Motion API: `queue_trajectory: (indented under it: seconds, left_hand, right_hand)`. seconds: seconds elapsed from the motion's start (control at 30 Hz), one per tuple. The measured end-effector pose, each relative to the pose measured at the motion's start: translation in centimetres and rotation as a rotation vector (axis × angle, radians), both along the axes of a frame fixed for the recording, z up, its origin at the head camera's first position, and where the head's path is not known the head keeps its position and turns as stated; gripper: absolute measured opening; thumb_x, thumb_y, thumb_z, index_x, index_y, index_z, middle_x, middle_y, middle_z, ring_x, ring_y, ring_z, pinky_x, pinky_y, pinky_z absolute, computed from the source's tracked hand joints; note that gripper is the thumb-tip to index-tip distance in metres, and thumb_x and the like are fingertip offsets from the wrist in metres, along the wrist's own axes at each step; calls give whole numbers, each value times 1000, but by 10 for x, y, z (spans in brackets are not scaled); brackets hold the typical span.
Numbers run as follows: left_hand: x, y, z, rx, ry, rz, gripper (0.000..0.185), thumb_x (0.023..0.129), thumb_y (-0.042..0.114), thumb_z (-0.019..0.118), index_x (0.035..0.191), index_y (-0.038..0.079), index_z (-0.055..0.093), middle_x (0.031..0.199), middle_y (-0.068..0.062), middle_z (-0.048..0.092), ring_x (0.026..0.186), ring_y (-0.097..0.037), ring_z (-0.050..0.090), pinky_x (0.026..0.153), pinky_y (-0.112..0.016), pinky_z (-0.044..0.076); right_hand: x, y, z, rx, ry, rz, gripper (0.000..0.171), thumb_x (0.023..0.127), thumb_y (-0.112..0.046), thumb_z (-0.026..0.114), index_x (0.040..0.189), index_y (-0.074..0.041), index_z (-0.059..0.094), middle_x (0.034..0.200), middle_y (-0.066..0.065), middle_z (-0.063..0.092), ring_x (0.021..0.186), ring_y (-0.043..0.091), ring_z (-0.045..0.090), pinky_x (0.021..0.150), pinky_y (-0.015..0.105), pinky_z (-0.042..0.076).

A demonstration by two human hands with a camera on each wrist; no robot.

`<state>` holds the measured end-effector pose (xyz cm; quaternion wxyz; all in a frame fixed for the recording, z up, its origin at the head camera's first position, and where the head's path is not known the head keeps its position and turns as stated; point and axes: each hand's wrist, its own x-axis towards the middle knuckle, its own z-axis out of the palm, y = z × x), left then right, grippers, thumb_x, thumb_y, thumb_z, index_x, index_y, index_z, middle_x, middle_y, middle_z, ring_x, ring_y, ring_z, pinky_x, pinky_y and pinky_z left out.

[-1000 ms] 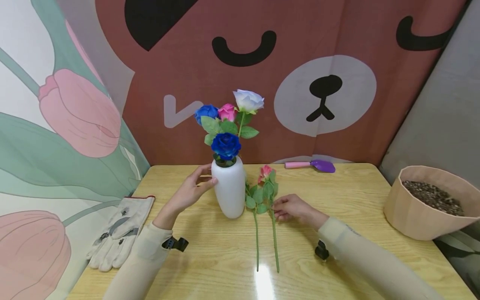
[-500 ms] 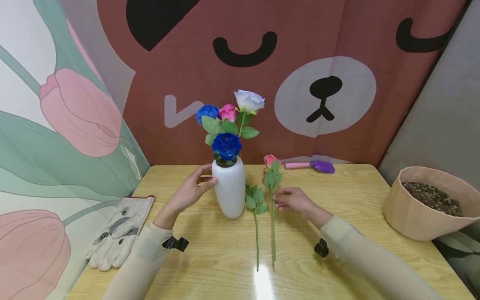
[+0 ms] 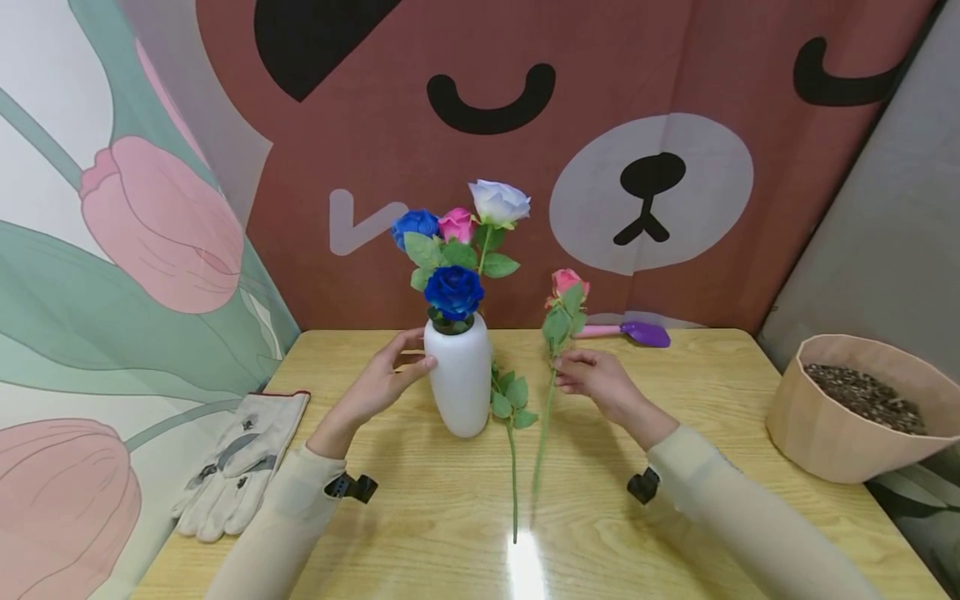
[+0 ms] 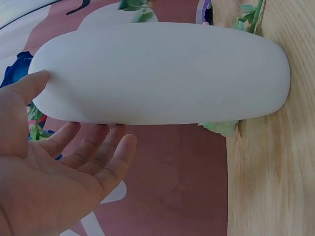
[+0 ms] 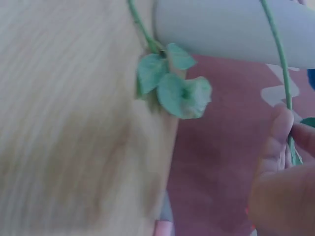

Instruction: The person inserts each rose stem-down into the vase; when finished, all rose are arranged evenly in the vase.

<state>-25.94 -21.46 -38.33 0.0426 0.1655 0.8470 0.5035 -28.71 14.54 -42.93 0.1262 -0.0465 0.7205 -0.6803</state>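
Note:
A white vase (image 3: 459, 379) stands upright on the table, bearing two blue roses, a pink one and a white rose (image 3: 498, 202). My left hand (image 3: 380, 377) holds its upper left side, the thumb in front and the fingers bent round behind; the left wrist view shows the thumb tip on the white wall. To the right, my right hand (image 3: 596, 382) pinches the green stem of a coral-pink rose (image 3: 570, 283), bloom up and stem slanting down. Another flower stem with green leaves (image 3: 513, 408) lies beside the vase; its bloom is hidden behind the vase in the head view.
A purple-bladed shovel with a pink handle (image 3: 647, 334) lies at the table's back edge. Work gloves (image 3: 236, 467) lie at the left. On the right stands a beige pot (image 3: 813, 425) with dark soil. A printed cloth hangs behind.
My right hand has lifted the coral-pink rose off the table, moving it up and slightly right as its stem tilts. My left hand stays on the vase.

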Motion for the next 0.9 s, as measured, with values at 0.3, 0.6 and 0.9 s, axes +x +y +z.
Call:
queue_trajectory:
  seconds: [0.3,0.6,0.9]
  left_hand:
    - [1,0,1,8,-2,-1,58,98,41,62,150,26,40,144,-12,49,134,-38,51,105,-57,47]
    - [1,0,1,10,-7,-3,59,98,42,62,150,25,39,145,-11,49,135,-38,50,106,-57,46]
    - [1,0,0,6,-2,-4,59,98,42,62,151,26,39,145,-11,49,135,-38,50,106,-57,46]
  right_hand:
    - [-2,4,29,-147,45,-128,27,101,-14,60,122,2,55,97,-4,66,83,5,70,81,23,59]
    - [-1,2,50,-291,55,-225,22,98,-12,64,115,-1,56,91,-4,72,79,7,72,81,23,60]
    - [-1,-2,64,-472,132,-302,11,96,-8,65,101,-5,56,88,0,70,73,10,72,76,26,61]
